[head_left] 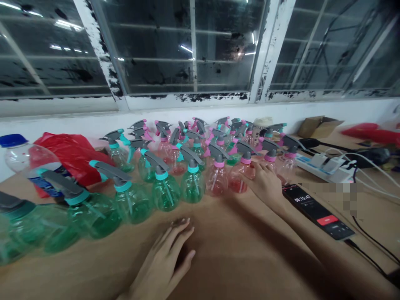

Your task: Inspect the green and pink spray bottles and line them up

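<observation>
My right hand (pixel 265 183) reaches forward to the front row, its thumb and fingers closed around the right side of a pink spray bottle (pixel 239 183) with a grey trigger head. The bottle stands upright on the table. Low over the wooden table, my left hand (pixel 165 258) is open with its fingers apart and nothing in it. Nearest to it are a green spray bottle (pixel 167 198) and another green spray bottle (pixel 136 206), both with turquoise collars. Beside the gripped bottle stands a further pink spray bottle (pixel 216 181).
Several more spray bottles fill the table's back. At the left are a red plastic bag (pixel 73 156) and a large clear bottle with a blue cap (pixel 14 141). A phone running a timer (pixel 315 210), cables and a power strip (pixel 325 166) lie right; a cardboard box (pixel 318 126) sits behind.
</observation>
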Available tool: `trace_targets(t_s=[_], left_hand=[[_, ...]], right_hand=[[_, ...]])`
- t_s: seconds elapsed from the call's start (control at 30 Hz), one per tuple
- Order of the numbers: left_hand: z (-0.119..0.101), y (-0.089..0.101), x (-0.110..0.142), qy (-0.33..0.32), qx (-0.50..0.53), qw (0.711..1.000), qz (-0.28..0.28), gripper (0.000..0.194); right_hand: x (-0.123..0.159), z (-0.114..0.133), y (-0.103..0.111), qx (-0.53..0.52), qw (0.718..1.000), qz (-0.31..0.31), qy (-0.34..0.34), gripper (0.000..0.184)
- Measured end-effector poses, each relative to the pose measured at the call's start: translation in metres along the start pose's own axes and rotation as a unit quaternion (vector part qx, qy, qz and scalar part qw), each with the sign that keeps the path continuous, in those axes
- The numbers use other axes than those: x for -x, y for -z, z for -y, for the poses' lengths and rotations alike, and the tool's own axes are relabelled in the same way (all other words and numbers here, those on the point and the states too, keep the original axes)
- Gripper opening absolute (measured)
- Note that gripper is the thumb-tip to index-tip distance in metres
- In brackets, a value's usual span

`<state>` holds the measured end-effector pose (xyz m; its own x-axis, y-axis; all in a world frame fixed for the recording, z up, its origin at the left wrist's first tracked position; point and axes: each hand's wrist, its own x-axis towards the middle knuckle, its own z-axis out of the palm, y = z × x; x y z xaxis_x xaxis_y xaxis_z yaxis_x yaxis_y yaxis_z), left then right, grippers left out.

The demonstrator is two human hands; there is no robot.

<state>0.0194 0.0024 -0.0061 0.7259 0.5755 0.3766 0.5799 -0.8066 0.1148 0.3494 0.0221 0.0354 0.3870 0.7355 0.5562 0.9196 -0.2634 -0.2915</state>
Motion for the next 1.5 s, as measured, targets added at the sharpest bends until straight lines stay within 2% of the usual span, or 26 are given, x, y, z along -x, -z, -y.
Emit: trace_targets(t_s=[0.2, 0.37, 0.47, 0.57, 0.7, 0.83, 0.93, 1.0, 1.1, 1.17, 1.23, 1.37, 1.43, 1.5], left_hand=[[-0.018, 0.004, -0.006, 0.022, 0.073, 0.997, -0.001, 0.03], [-0.04, 0.001, -0.019, 0.038, 0.156, 0.987, 0.008, 0.031], [-0.051, -0.002, -0.028, 0.045, 0.19, 0.981, 0.016, 0.041], [-0.059, -0.006, -0.036, 0.061, 0.207, 0.976, 0.027, 0.065], [-0.065, -0.009, -0.037, 0.071, 0.224, 0.971, 0.039, 0.093], [-0.066, -0.003, -0.03, 0.079, 0.243, 0.966, 0.033, 0.094], [-0.062, 0.006, -0.024, 0.085, 0.259, 0.962, 0.031, 0.09], [-0.059, 0.011, -0.021, 0.082, 0.268, 0.959, 0.032, 0.089], [-0.054, 0.016, -0.019, 0.072, 0.271, 0.959, 0.032, 0.089], [-0.053, 0.018, -0.019, 0.061, 0.272, 0.96, 0.034, 0.089], [-0.054, 0.017, -0.02, 0.056, 0.271, 0.96, 0.046, 0.087], [-0.05, 0.011, -0.022, 0.059, 0.247, 0.963, 0.091, 0.093], [-0.043, 0.007, -0.021, 0.033, 0.221, 0.969, 0.106, 0.099], [-0.034, 0.003, -0.02, 0.0, 0.182, 0.976, 0.121, 0.107]], right_hand=[[0.008, -0.002, 0.01, 0.038, 0.999, 0.002, 0.016, 0.063], [0.04, -0.008, 0.031, 0.051, 0.994, -0.03, 0.088, 0.076], [0.063, -0.002, 0.048, 0.025, 0.993, -0.019, 0.114, 0.077], [0.082, 0.012, 0.062, -0.002, 0.991, -0.013, 0.133, 0.076], [0.102, 0.034, 0.069, -0.022, 0.983, -0.025, 0.183, 0.071], [0.117, 0.054, 0.073, -0.051, 0.978, -0.018, 0.202, 0.073], [0.116, 0.063, 0.08, -0.107, 0.975, 0.035, 0.193, 0.072], [0.108, 0.066, 0.084, -0.191, 0.957, 0.109, 0.188, 0.065], [0.093, 0.071, 0.085, -0.365, 0.89, 0.213, 0.17, 0.056], [0.086, 0.077, 0.082, -0.452, 0.848, 0.233, 0.152, 0.057], [0.081, 0.084, 0.078, -0.498, 0.826, 0.225, 0.133, 0.052], [0.082, 0.095, 0.072, -0.525, 0.819, 0.208, 0.106, 0.029], [0.084, 0.095, 0.068, -0.512, 0.829, 0.204, 0.098, 0.02], [0.085, 0.093, 0.067, -0.494, 0.842, 0.195, 0.093, 0.02]])
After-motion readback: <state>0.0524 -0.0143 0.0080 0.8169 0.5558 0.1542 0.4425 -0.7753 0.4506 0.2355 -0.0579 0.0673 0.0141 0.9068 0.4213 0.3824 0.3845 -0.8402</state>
